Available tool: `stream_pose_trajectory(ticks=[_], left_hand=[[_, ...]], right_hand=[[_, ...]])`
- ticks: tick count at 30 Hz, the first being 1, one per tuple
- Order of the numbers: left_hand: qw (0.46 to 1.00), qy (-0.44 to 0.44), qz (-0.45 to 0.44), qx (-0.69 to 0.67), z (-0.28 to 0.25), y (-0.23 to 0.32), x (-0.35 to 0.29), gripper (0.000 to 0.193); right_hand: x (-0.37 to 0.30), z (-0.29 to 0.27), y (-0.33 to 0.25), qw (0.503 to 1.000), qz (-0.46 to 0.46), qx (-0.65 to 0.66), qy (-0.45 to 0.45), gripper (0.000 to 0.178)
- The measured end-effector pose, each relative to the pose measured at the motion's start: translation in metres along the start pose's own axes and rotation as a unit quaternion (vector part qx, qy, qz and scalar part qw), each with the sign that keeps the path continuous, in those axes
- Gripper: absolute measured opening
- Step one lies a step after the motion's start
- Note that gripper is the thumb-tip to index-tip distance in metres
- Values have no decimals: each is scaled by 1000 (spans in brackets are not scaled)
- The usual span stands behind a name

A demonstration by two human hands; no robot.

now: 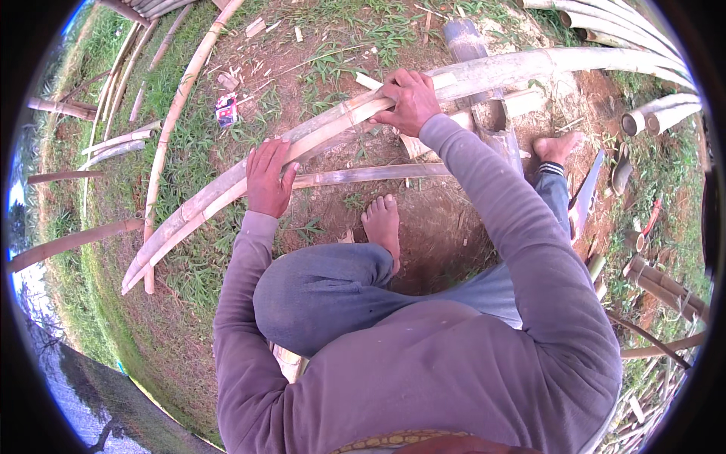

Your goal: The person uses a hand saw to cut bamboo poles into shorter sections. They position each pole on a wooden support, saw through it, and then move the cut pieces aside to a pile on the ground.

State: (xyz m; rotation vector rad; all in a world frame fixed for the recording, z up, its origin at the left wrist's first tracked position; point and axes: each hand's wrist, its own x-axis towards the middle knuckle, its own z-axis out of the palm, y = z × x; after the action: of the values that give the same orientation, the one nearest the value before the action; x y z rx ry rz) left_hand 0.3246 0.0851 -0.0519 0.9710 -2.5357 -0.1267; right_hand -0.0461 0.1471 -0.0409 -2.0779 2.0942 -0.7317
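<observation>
A long split bamboo pole [522, 69] runs across in front of me, from the lower left to the upper right. Its left part shows two lengths side by side, one a pale bamboo strip [329, 135] along the near edge. My left hand [270, 178] lies over both lengths, fingers across the top and thumb on the near side. Farther right, my right hand [408, 100] grips the bamboo with its fingers curled over. Beneath the pole is a thick grey bamboo log [495, 125] with an opening cut in it.
Another bamboo length [378, 175] lies nearer my bare feet. Bamboo poles [185, 87] stretch along the left, with several more stacked at the upper right [605, 19]. A red packet [226, 110] lies on the grass. Toward the right are a flat blade [587, 185] and a sandal [622, 170].
</observation>
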Motion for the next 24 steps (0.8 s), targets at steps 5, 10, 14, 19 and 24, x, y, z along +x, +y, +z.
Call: stream_pose_trajectory(ticks=[5, 10, 14, 19, 24], left_hand=[[1000, -13, 5, 8, 23, 4, 14, 48], [995, -23, 37, 86, 16, 17, 22, 48], [994, -27, 49, 93, 14, 13, 19, 47], [990, -54, 37, 121, 6, 9, 13, 48], [995, -58, 26, 80, 6, 20, 36, 44]], right_hand=[[-2, 4, 5, 1000, 2, 21, 9, 40], [-45, -14, 18, 985, -42, -26, 162, 54], [-149, -71, 94, 967, 114, -64, 217, 50], [-366, -112, 271, 826, 544, -122, 90, 50], [-588, -98, 369, 762, 624, -91, -148, 59]])
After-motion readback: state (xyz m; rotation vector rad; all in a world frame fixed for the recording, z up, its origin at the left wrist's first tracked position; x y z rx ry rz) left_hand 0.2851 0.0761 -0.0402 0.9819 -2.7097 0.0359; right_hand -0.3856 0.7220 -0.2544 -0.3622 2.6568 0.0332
